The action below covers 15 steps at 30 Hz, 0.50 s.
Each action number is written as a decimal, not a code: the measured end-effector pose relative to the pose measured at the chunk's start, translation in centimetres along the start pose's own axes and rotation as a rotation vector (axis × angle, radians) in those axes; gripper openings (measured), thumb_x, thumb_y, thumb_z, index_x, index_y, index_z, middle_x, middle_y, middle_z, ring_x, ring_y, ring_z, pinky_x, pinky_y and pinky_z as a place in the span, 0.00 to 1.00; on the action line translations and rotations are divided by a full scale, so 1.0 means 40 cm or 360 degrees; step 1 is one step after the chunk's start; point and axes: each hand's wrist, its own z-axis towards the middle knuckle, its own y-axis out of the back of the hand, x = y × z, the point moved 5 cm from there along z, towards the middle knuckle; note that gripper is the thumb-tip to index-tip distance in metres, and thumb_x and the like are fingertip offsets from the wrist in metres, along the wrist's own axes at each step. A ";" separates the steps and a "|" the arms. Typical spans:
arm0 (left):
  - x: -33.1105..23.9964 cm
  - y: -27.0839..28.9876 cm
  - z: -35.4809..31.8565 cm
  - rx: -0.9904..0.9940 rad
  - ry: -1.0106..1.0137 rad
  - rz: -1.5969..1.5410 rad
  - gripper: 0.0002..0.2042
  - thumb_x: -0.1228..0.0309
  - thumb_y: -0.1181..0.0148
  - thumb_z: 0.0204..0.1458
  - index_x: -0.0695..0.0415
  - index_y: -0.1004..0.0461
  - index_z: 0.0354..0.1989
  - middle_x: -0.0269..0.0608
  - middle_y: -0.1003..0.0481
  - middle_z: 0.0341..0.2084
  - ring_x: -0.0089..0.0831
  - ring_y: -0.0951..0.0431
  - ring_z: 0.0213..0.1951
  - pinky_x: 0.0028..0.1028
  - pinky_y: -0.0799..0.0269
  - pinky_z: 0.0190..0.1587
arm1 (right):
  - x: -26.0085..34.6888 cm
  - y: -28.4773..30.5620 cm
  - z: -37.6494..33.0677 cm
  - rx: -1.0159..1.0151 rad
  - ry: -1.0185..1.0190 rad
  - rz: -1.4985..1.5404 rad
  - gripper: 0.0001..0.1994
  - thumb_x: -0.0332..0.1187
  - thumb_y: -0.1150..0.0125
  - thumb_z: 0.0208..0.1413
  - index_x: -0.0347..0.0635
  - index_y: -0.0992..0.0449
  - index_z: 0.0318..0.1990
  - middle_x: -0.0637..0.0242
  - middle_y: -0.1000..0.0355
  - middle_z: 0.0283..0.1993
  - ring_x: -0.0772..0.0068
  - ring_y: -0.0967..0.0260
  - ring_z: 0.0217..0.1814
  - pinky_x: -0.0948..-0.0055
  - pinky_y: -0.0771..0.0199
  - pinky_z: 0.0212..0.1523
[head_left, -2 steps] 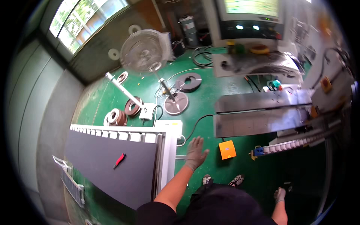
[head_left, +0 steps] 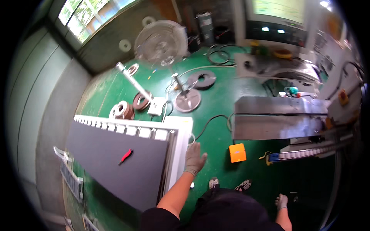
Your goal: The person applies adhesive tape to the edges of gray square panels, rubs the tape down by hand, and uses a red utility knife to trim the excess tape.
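My left hand [head_left: 195, 158], in a grey work glove, reaches forward with its fingers stretched out. It holds nothing and is beside the white frame edge of a long roller table [head_left: 182, 148]; whether it touches the edge I cannot tell. A dark grey sheet [head_left: 100, 154] covers most of that table, and a red-handled cutter [head_left: 125, 156] lies on the sheet. My right hand [head_left: 281, 201], also gloved, hangs low on the right, away from any object. Its fingers are loosely bent and apart, with nothing visible in them.
An orange box [head_left: 237, 153] stands on the green floor ahead of my feet. Metal plates [head_left: 277, 127] and a rail [head_left: 304, 153] reach in from a machine at right. A pedestal fan [head_left: 162, 42], rolls of edging [head_left: 202, 79] and cables [head_left: 210, 125] are farther off.
The view has shifted, so the floor items and machine appear farther right. My left hand is closer to the roller table's edge, and my right hand has swung slightly left.
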 end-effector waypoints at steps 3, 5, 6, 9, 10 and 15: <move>0.247 0.091 -0.111 -0.0143 0.0440 0.0038 0.27 0.58 0.38 0.53 0.62 0.31 0.58 0.60 0.30 0.54 0.58 0.32 0.58 0.51 0.37 0.62 | -0.042 -0.327 -0.138 0.0206 0.0179 -0.0745 0.06 0.37 0.46 0.66 0.49 0.27 0.44 0.72 0.34 0.25 0.75 0.37 0.22 0.72 0.38 0.21; 0.373 0.139 -0.162 -0.0006 0.0803 0.0193 0.24 0.61 0.38 0.51 0.63 0.28 0.54 0.59 0.27 0.50 0.58 0.29 0.55 0.49 0.33 0.59 | -0.007 -0.564 -0.294 0.0732 0.0847 -0.1519 0.11 0.40 0.44 0.65 0.43 0.23 0.42 0.61 0.27 0.36 0.64 0.29 0.34 0.66 0.30 0.35; 0.461 0.193 -0.243 -0.0069 0.0942 0.0301 0.25 0.61 0.37 0.51 0.62 0.28 0.55 0.59 0.27 0.51 0.57 0.29 0.55 0.48 0.33 0.59 | 0.009 -0.700 -0.417 0.0901 0.0962 -0.1868 0.15 0.44 0.43 0.64 0.41 0.22 0.47 0.55 0.24 0.43 0.55 0.27 0.46 0.61 0.28 0.46; 0.629 0.226 -0.397 -0.0144 0.1318 0.0476 0.27 0.60 0.35 0.52 0.61 0.28 0.58 0.57 0.26 0.53 0.54 0.27 0.57 0.46 0.30 0.60 | 0.096 -0.964 -0.643 0.1273 0.1432 -0.2391 0.21 0.48 0.42 0.64 0.41 0.23 0.53 0.51 0.22 0.50 0.44 0.25 0.54 0.56 0.26 0.55; 0.671 0.212 -0.427 -0.0100 0.1419 0.0486 0.28 0.60 0.34 0.52 0.61 0.28 0.59 0.57 0.26 0.54 0.54 0.27 0.58 0.45 0.29 0.60 | 0.115 -0.992 -0.649 0.1234 0.1546 -0.2335 0.21 0.48 0.43 0.65 0.42 0.23 0.55 0.51 0.22 0.50 0.45 0.25 0.54 0.56 0.26 0.55; 0.871 0.225 -0.324 0.0092 0.1555 0.0055 0.32 0.56 0.41 0.54 0.65 0.29 0.63 0.63 0.27 0.60 0.54 0.27 0.62 0.44 0.33 0.66 | 0.277 -0.990 -0.724 0.0874 0.1568 -0.2268 0.23 0.49 0.46 0.66 0.40 0.25 0.56 0.48 0.21 0.48 0.43 0.24 0.53 0.53 0.26 0.54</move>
